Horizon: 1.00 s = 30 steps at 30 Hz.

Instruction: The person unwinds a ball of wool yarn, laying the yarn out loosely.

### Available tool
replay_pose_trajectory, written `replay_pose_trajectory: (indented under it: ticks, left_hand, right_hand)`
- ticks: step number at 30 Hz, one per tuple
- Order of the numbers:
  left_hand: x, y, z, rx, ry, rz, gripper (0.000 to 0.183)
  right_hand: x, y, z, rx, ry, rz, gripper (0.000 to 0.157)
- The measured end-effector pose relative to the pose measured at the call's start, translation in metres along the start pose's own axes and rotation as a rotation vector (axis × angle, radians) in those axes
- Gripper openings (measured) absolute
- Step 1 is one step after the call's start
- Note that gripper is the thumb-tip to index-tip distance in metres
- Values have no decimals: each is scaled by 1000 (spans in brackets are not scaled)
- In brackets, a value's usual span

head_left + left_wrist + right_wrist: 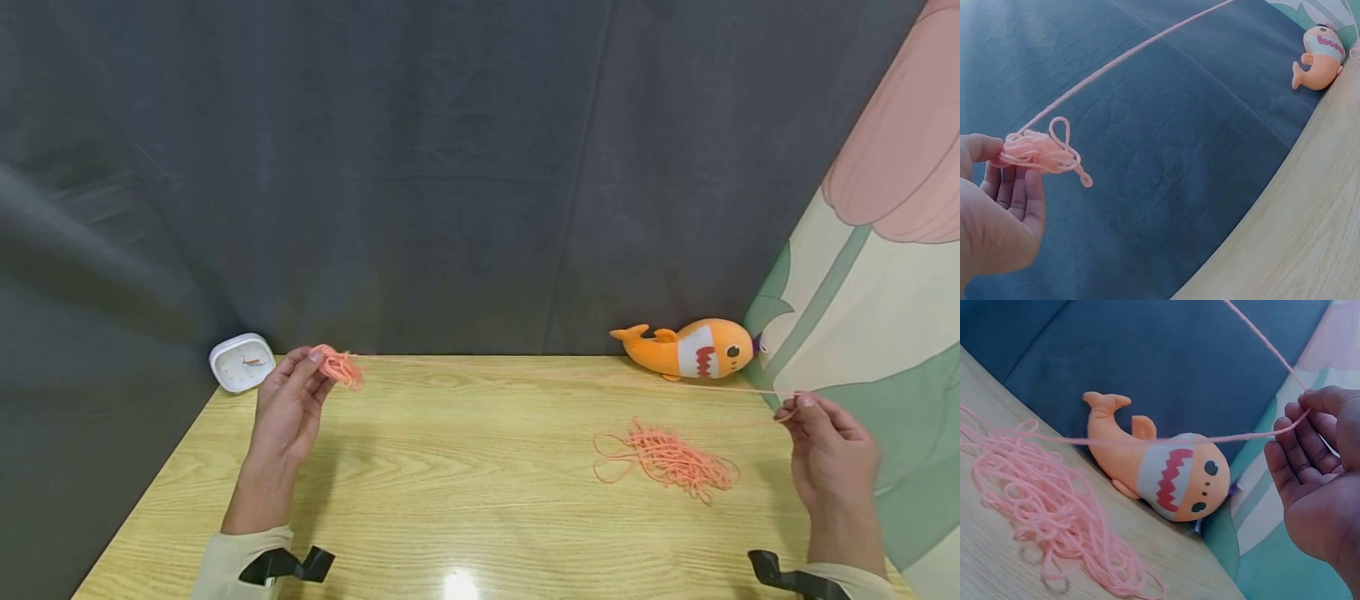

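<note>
My left hand pinches a small bundle of coral-pink yarn between thumb and fingers, raised above the table's left side. In the left wrist view a loop of the yarn dangles off the bundle's end. From the bundle one strand runs taut across to my right hand, which pinches it between thumb and fingertips at the far right. Past that pinch, the strand goes back toward a loose, tangled heap of the same yarn lying on the table.
An orange plush shark lies at the table's back right, against the dark curtain. At the back left corner stands a white clock. A wall with a painted flower borders the right side of the wooden table.
</note>
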<state>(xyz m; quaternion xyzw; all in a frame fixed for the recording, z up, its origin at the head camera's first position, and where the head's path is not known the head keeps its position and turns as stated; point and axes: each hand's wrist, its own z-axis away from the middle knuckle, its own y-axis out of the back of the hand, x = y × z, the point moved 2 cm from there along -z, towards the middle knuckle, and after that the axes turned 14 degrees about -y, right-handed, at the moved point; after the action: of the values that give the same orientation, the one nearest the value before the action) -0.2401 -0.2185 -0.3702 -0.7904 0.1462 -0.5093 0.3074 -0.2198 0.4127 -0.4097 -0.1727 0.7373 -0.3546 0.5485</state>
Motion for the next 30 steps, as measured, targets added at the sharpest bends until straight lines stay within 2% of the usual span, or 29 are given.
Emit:
replay_pose_trajectory:
  ticks: [7,11,15,21,27,30]
  left_hand:
    - [0,1,-1,6,-12,7,11]
    - [1,1,-1,15,-10,16,10]
    - [2,3,-1,24,-21,46,13]
    - [4,3,0,15,-31,69,12]
    - [3,0,0,-13,-31,76,14]
    - [4,-2,1,-28,-35,84,15]
  right_hand:
    - [-6,7,0,51,39,-109,16]
    - [-5,8,-1,63,41,-108,16]
    - [-1,8,-1,28,6,-60,18]
    - [11,7,0,-7,-122,174,17]
    - [31,9,1,-35,-298,567,16]
    - [38,11,1,-52,-322,725,17]
